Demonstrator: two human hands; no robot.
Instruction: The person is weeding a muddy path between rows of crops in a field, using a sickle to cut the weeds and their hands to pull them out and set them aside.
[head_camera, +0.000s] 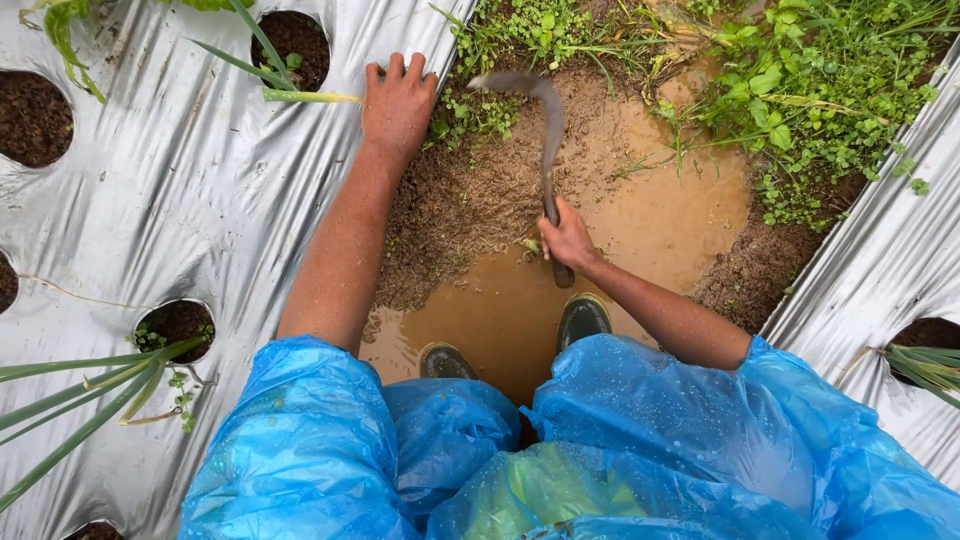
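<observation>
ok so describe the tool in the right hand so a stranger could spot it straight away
Find the muddy, puddled furrow between the two silver plastic sheets. Above the brown water, the right hand grips a sickle by its handle. Its dark curved blade hooks left toward the weeds, the only metal tool there.

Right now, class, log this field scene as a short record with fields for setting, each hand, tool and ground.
Setting: muddy furrow between silver mulch sheets
Left hand: flat on the sheet's edge
Right hand: grips the sickle handle
Sickle: curved blade points toward the weeds
Ground: brown puddle, two boots standing in it
Clothing: blue raincoat
</observation>
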